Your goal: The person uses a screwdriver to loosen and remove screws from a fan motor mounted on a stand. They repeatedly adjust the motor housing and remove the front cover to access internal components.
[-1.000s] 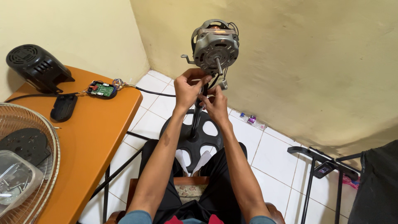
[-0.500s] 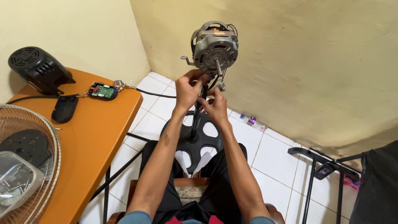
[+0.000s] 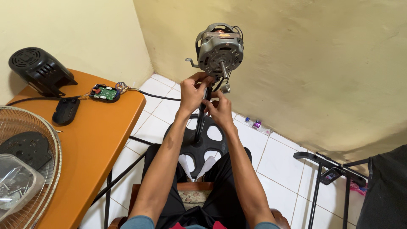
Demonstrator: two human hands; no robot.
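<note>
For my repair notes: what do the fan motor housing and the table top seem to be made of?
Fan motor housing: apparently bare metal, dull grey with a cast look and a steel-like shaft. Table top: smooth orange surface, probably laminate over board; the core is not visible.

Bright, even daylight fills the sharp view; soft shadows fall on the wall (image 3: pixel 318 85), with slight wide-angle bending at the edges.

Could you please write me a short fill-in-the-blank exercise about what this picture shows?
1. Both hands, the left hand and the right hand, work just below the bare grey metal fan ____.
2. The small green circuit board lies on the ____ table.
3. The black plastic motor cover stands by the ____ wall.

Missing words: motor; orange; yellow
</note>
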